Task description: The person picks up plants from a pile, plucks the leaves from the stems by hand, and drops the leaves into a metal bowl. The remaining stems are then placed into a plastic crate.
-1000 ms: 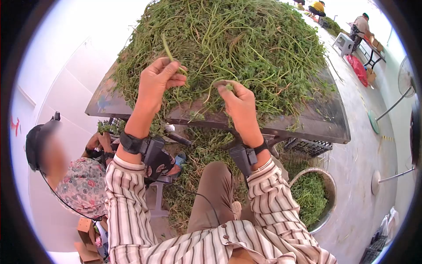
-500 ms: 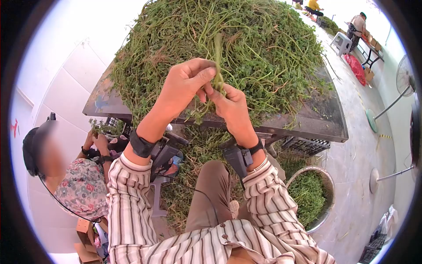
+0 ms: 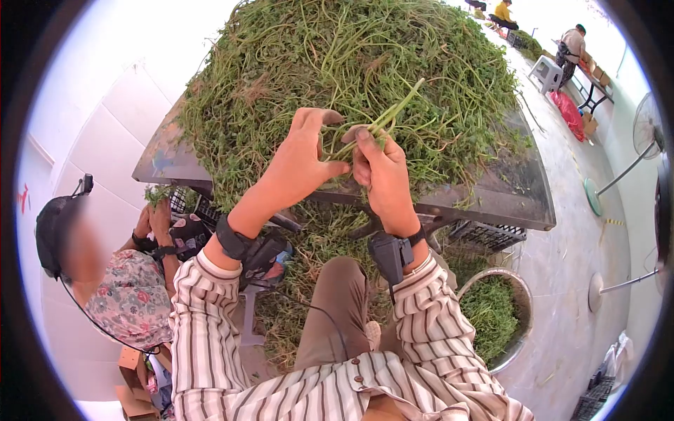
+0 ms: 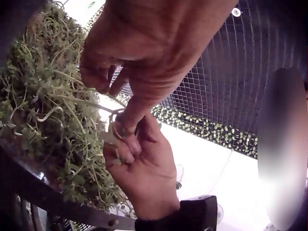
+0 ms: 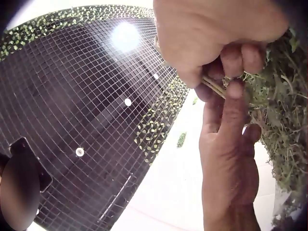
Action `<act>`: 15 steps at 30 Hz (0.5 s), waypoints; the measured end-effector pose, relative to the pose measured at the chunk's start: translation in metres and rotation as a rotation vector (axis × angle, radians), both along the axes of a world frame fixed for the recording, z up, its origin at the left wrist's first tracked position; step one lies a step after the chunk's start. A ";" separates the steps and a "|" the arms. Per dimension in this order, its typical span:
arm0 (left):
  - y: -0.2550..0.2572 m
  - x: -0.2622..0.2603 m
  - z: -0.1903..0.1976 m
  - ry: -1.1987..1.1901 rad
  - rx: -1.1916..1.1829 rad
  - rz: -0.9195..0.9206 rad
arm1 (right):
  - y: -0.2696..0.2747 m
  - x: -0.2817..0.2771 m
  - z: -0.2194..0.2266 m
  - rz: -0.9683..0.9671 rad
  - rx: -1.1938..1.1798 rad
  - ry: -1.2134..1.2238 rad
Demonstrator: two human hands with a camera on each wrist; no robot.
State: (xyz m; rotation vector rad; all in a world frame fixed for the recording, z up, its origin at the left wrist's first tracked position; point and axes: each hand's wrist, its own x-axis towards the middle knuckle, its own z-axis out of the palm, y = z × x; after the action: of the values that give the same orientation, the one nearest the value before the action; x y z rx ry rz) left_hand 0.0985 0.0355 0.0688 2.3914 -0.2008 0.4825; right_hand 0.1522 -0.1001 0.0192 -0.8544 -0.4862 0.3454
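Observation:
A small bunch of green leafy-plant stems (image 3: 401, 103) is pinched between the thumb and fingers of my right hand (image 3: 382, 167), its pale ends pointing up and right. My left hand (image 3: 300, 151) is beside it on the left, fingers and thumb spread in a wide curve around the bunch's lower end. In the left wrist view the left thumb reaches down to the right hand's fingertips. Behind both hands rises a large heap of the same greens (image 3: 351, 63) on a dark table (image 3: 505, 196). In the right wrist view, fingers partly hide the stems.
A round tub (image 3: 528, 302) of greens stands on the floor at right, near a black crate (image 3: 491, 235) under the table. Loose greens (image 3: 295, 316) cover the floor by my knee. Another person (image 3: 130, 288) sits close on the left. Standing fans (image 3: 642, 130) are farther right.
My hands, apart at first with a stem in the left, came together. The stems are now in the right hand, tilted rightward, and the left fingers have spread away from them.

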 end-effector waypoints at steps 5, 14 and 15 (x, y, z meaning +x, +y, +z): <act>0.001 -0.002 -0.009 -0.058 -0.192 0.055 | 0.001 -0.001 -0.001 -0.034 0.061 0.011; 0.007 -0.012 -0.012 -0.068 -0.151 0.089 | 0.003 -0.002 -0.002 -0.097 0.086 -0.005; 0.007 -0.012 -0.012 -0.064 -0.144 0.103 | 0.003 -0.003 -0.003 -0.096 0.086 -0.005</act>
State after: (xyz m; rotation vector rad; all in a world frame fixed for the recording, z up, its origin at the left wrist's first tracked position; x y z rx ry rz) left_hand 0.0861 0.0425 0.0570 2.2554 -0.0692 0.6015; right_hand 0.1497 -0.0968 0.0165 -0.7926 -0.4600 0.2330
